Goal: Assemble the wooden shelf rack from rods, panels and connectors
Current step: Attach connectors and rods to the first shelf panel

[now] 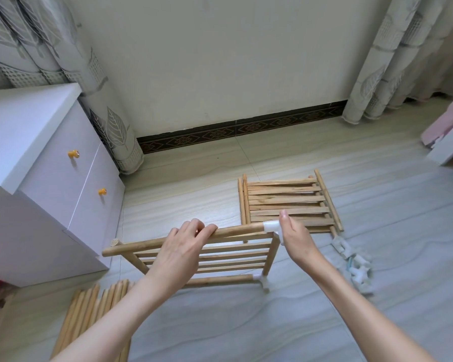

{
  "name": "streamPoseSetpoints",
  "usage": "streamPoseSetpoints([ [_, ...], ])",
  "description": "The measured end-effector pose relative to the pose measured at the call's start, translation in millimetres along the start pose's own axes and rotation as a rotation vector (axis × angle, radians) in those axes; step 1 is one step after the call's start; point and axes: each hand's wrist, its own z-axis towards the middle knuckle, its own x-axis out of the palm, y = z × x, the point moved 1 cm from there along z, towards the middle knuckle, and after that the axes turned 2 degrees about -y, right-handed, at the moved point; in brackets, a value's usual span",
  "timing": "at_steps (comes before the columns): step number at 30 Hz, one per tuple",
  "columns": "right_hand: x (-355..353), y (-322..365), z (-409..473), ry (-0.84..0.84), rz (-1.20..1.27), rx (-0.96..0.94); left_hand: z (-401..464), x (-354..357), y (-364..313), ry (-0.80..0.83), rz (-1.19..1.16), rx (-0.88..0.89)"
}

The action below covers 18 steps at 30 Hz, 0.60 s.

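The half-built shelf panel (230, 257) stood near the middle of the floor (246, 322), a slatted frame of pale wood with thin slats running left to right between round rods. Its top rod (236, 231) ran from a bare end at the left, up to a white plastic connector (271, 227) at the right. A second white connector (262, 279) capped the near right corner, where the lower rod met the upright.

The left hand (183, 246) lay over the top rod with its fingers curled round it, its grip clasped on the wood. The right hand (294, 235) pinched the white connector at the top right corner, thumb raised beside it.

Farther off and to the right, more slatted panels (288, 202) lay flat in a stack on the floor. Near left, a bundle of loose rods (94, 317) lay side by side. To the right of the frame sat a small heap of spare connectors (353, 267), white and pale grey.

The floor was light grey tile with a wavy grain. A white cabinet (37, 178) with two orange knobs (73, 153) stood at the left. Leaf-patterned curtains (107, 113) hung on both sides of a plain cream wall (220, 61), which had a dark patterned skirting (241, 126) along its foot.
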Motion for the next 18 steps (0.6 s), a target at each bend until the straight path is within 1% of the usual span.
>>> streamPoseSetpoints([
  [7,0.6,-3.0,2.0,0.013,0.010,-0.021,1.6,1.4,4.4,0.034,-0.068,0.005],
  [11,0.3,-4.0,1.8,-0.010,-0.006,-0.026,3.9,-0.3,4.8,0.033,-0.055,0.037],
  [18,0.4,-2.0,0.0,-0.020,-0.027,-0.037,4.5,-0.4,5.0,0.051,-0.027,0.037],
])
